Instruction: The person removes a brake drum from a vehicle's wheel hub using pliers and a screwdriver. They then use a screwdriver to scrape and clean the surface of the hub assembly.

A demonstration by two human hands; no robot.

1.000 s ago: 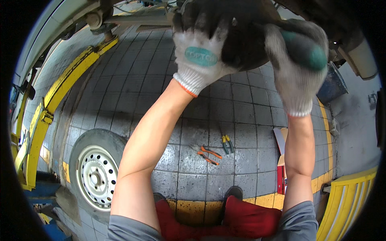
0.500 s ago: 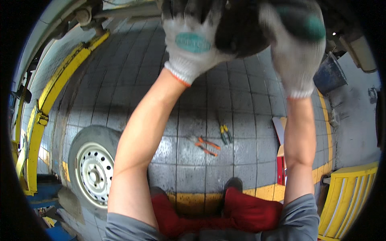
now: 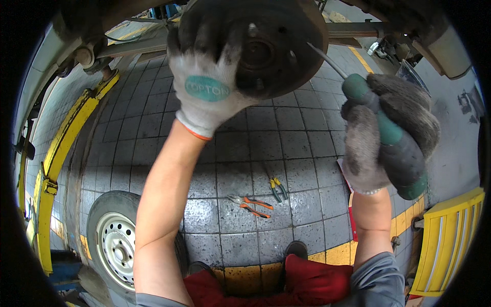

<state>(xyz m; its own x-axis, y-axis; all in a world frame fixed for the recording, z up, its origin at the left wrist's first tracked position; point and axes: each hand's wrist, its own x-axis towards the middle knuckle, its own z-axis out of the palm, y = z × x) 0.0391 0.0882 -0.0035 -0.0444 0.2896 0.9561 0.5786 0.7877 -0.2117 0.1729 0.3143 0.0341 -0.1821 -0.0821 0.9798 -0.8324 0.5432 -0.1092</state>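
Overhead at the top middle is a dark, round brake drum (image 3: 286, 66) with a centre hole and a few studs. My left hand (image 3: 209, 82), in a grey-white glove with dark fingers, lies against the drum's left part with its fingers stretched upward and apart. A screwdriver (image 3: 391, 128) with a green and black handle is in my gloved right hand (image 3: 365, 148), fingers wrapped round the handle. Its metal shaft slants up and left, and the tip appears in front of the drum's right edge; whether it touches, I cannot tell.
On the tiled floor lie orange-handled pliers (image 3: 250, 204) and yellow-green pliers (image 3: 277, 189). A wheel with a white rim (image 3: 116, 245) lies at lower left. Yellow lift arm (image 3: 66, 148) stands left; a yellow slatted rack (image 3: 447, 245) stands at lower right. An axle beam (image 3: 358, 30) runs behind the drum.
My right hand has moved down and right from the drum, and the screwdriver now shows clearly. My left hand sits lower and farther left in view. More of the drum is visible.
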